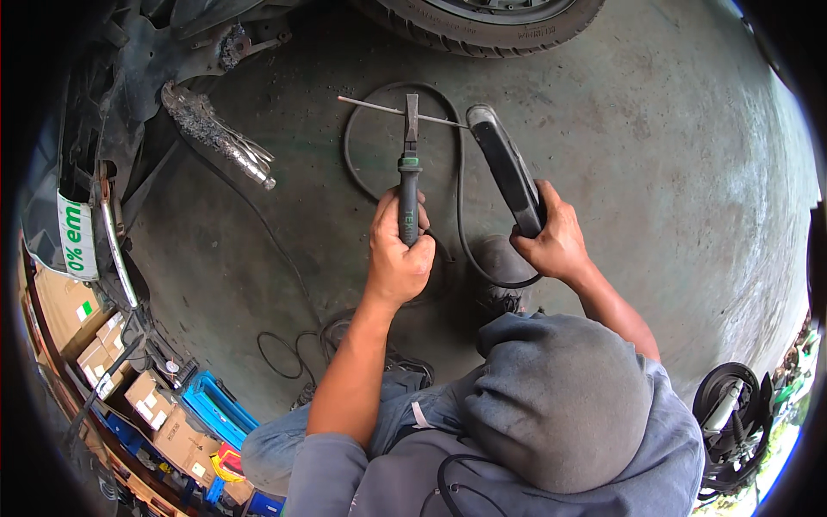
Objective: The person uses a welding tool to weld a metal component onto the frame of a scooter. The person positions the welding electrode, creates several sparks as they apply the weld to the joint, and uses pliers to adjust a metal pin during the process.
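Observation:
My left hand (398, 254) is closed around the black handle of a welding electrode holder (409, 172) with a green band, held upright over the concrete floor. A thin metal rod (392, 109) is clamped crosswise in its jaws. My right hand (551, 239) grips the lower end of a long black hand shield (506, 164), which leans up and to the left, its top close to the rod's right tip. A black cable (351, 151) loops on the floor behind both tools.
A tyre (491, 21) stands at the top edge. Spatter-crusted locking pliers (226, 136) stick out from dark vehicle parts at upper left. Cardboard boxes (155, 405) and a blue crate (215, 409) sit at lower left. My dark shoe (504, 267) rests below the shield.

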{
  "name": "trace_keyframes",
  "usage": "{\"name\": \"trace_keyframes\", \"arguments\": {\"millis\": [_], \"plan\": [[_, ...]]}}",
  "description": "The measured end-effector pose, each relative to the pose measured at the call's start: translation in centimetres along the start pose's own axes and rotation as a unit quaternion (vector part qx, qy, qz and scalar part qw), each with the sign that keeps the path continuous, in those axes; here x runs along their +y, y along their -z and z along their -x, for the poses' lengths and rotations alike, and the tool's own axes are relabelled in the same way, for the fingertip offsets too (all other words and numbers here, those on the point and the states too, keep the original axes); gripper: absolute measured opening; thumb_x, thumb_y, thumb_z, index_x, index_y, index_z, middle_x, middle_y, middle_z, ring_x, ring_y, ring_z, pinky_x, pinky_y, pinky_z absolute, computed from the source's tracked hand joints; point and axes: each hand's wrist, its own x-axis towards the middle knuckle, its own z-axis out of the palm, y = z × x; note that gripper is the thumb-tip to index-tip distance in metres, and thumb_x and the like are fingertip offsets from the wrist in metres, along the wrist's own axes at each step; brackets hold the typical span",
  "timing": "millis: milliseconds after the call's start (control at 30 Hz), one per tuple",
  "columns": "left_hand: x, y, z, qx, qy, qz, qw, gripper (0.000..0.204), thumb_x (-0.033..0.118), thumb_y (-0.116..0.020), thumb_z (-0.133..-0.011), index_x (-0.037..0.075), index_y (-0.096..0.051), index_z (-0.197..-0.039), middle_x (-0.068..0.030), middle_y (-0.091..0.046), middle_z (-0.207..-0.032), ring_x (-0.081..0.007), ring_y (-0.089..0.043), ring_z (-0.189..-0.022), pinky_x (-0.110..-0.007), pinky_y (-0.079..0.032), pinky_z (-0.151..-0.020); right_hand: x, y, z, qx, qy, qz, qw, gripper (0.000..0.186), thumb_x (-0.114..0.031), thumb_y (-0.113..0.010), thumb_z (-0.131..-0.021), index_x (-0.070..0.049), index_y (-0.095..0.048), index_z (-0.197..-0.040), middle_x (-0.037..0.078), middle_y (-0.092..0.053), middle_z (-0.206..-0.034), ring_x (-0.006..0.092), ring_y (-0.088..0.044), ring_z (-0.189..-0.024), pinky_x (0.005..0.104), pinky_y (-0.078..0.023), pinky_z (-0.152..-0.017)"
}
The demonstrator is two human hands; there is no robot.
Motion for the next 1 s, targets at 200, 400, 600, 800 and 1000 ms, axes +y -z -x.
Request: {"name": "trace_keyframes", "arguments": {"millis": [200, 400, 600, 800, 1000], "plan": [[-0.4, 1.0, 0.4, 0.037, -0.008, 0.077, 0.996, 0.02, -0.008, -0.043, -0.062, 0.003, -0.046, -0.078, -0.0072, -0.045, -0.1, -0.0102, -0.039, -0.073, -0.023, -0.038, -0.067, 2.7, 0.0, -1.4, -0.078, 0.038, -0.314, 0.945, 0.05, -0.014, -0.066, -0.065, 0.002, -0.053, -0.11, 0.008, -0.061, -0.082, 0.0164, -0.058, -0.077, 0.0325, -0.046, -0.073], [3.1, -0.8, 0.5, 0.051, -0.087, -0.108, 0.989, 0.029, -0.007, -0.047, -0.062, -0.002, -0.052, -0.09, -0.0135, -0.048, -0.097, -0.0208, -0.049, -0.069, -0.033, -0.043, -0.066, 2.0, 0.0, 1.1, -0.322, 0.003, -0.6, 0.732, 0.068, -0.015, -0.065, -0.062, 0.002, -0.048, -0.125, 0.015, -0.06, -0.105, 0.0255, -0.061, -0.096, 0.0371, -0.048, -0.087], [3.7, -1.1, 0.6, 0.087, -0.162, -0.226, 0.957, 0.045, -0.007, -0.049, -0.062, -0.007, -0.051, -0.107, -0.0136, -0.047, -0.099, -0.0174, -0.052, -0.068, -0.032, -0.044, -0.063, -0.6, -0.2, 1.9, -0.362, 0.009, -0.65, 0.668, 0.07, -0.014, -0.067, -0.061, 0.002, -0.047, -0.126, 0.016, -0.06, -0.108, 0.0275, -0.061, -0.101, 0.0398, -0.049, -0.089], [3.9, -1.1, 0.7, 0.075, -0.184, -0.261, 0.945, 0.046, -0.006, -0.05, -0.062, -0.007, -0.053, -0.108, -0.0174, -0.047, -0.101, -0.0213, -0.053, -0.069, -0.036, -0.045, -0.064, -1.3, 0.7, 3.0, -0.312, -0.057, -0.594, 0.74, 0.063, -0.014, -0.068, -0.066, 0.001, -0.049, -0.124, 0.015, -0.061, -0.106, 0.0261, -0.062, -0.097, 0.0394, -0.049, -0.088], [3.6, -1.5, 0.9, 0.078, -0.197, -0.266, 0.941, 0.044, -0.006, -0.052, -0.062, -0.006, -0.054, -0.107, -0.0201, -0.047, -0.105, -0.0258, -0.055, -0.074, -0.038, -0.046, -0.068, -1.7, 1.0, 3.8, -0.293, -0.08, -0.576, 0.759, 0.055, -0.015, -0.068, -0.068, 0.001, -0.051, -0.118, 0.013, -0.062, -0.101, 0.0244, -0.062, -0.092, 0.0376, -0.049, -0.086]]}}
